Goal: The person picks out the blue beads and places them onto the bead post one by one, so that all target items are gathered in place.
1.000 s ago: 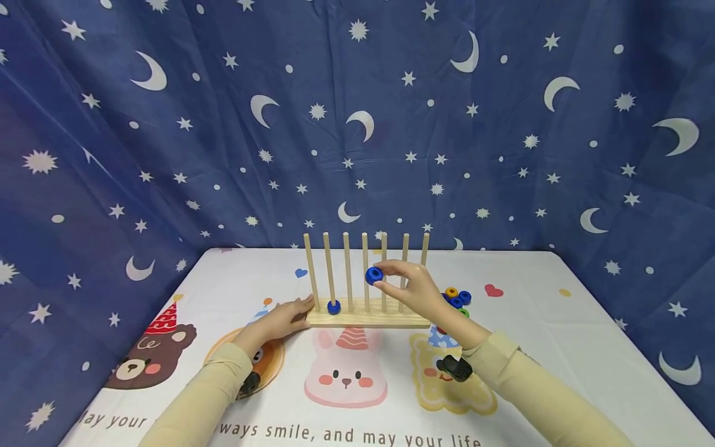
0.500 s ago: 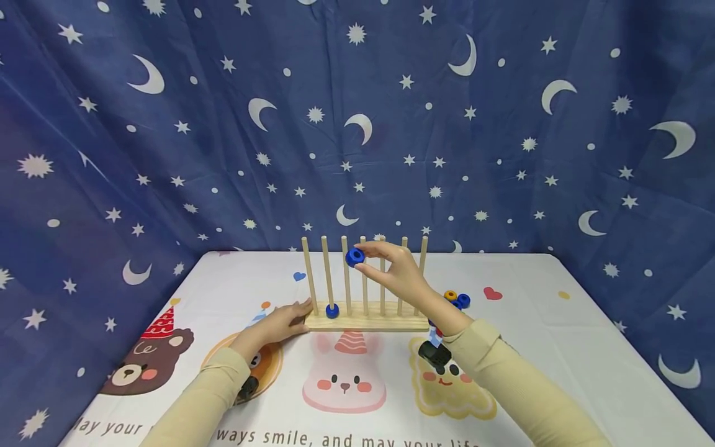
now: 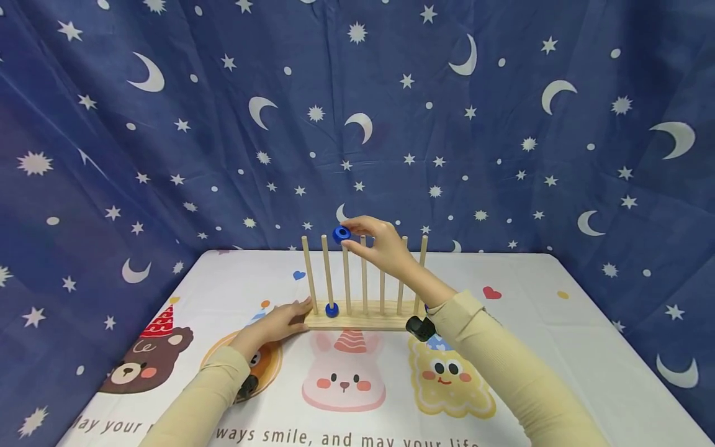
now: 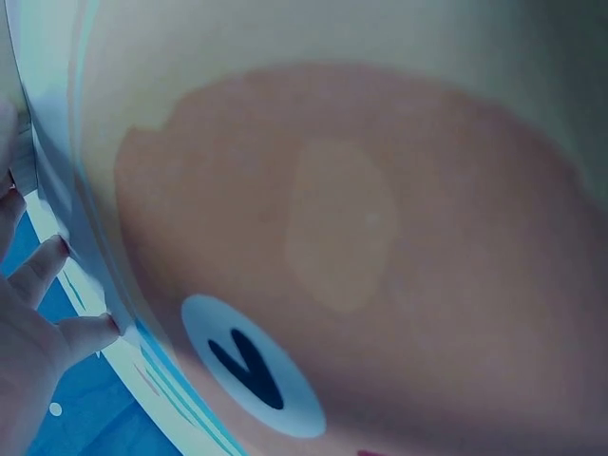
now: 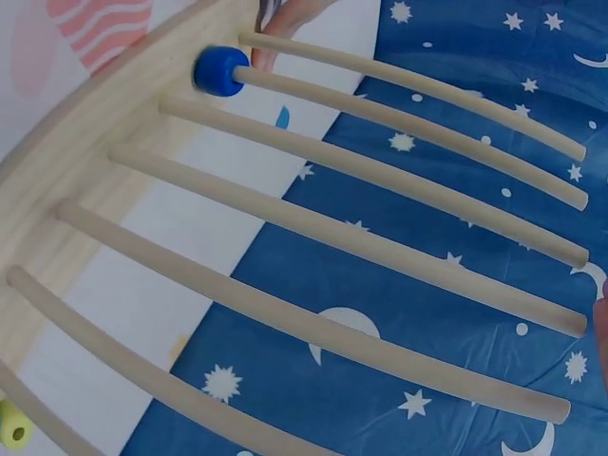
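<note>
A wooden peg rack (image 3: 357, 320) stands on the table with a row of upright pegs. At the foot of its second peg from the left sits a blue bead (image 3: 332, 310), plain too in the right wrist view (image 5: 220, 71). My right hand (image 3: 380, 245) pinches another blue bead (image 3: 341, 234) between thumb and fingers, at the height of the third peg's top. Whether that peg has entered its hole I cannot tell; the tip is hidden. My left hand (image 3: 282, 321) holds the rack's left end, thumb in front and fingers behind.
The white tablecloth (image 3: 519, 292) carries printed animals and lettering. A blue star-and-moon curtain (image 3: 357, 112) hangs behind. My right forearm hides the loose beads at the rack's right; one yellow-green bead (image 5: 14, 425) shows in the right wrist view.
My right hand has carried the blue bead left and upward, from in front of the middle pegs to the third peg's top. The left hand has stayed at the rack's end.
</note>
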### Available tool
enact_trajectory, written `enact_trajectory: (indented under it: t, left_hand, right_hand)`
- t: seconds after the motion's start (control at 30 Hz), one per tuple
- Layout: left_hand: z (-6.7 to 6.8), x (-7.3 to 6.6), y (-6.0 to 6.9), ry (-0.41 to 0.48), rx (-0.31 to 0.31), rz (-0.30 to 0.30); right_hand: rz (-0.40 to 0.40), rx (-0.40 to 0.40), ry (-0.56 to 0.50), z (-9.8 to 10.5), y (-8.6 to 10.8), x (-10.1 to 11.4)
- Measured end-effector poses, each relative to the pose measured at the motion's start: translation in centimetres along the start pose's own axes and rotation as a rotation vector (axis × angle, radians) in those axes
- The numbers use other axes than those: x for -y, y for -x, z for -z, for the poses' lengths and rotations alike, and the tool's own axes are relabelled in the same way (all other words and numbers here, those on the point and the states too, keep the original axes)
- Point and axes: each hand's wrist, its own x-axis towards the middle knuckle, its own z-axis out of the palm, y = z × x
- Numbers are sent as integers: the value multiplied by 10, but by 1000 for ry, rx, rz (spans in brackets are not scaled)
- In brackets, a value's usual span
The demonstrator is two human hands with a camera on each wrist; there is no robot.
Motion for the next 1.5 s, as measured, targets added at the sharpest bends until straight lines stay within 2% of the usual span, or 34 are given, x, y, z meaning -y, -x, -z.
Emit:
enact_trajectory:
  t: [0.23,0.4,0.57,0.87,1.13,1.5]
  left_hand:
    - [0,0,1,-10,-12,-8]
    - [-1,2,6,-1,0,19]
    - [-1,3,8,-16,-7,-7]
    - [-1,1,4,-6,-3,-14]
    - [-2,0,3,-27,-7,-52]
    - [-1,-1,0,-12,-9,-36]
  right_hand:
    - [-46,38,9,-3,-16,0]
    - [-102,115,15,-10,-27,-4]
    - [-124,172,11,-13,-36,-8]
    - [-164,232,-13,-19,-40,-13]
    - [-174,239,5,-21,-36,-12]
    - [-131,207,24,-19,-35,-13]
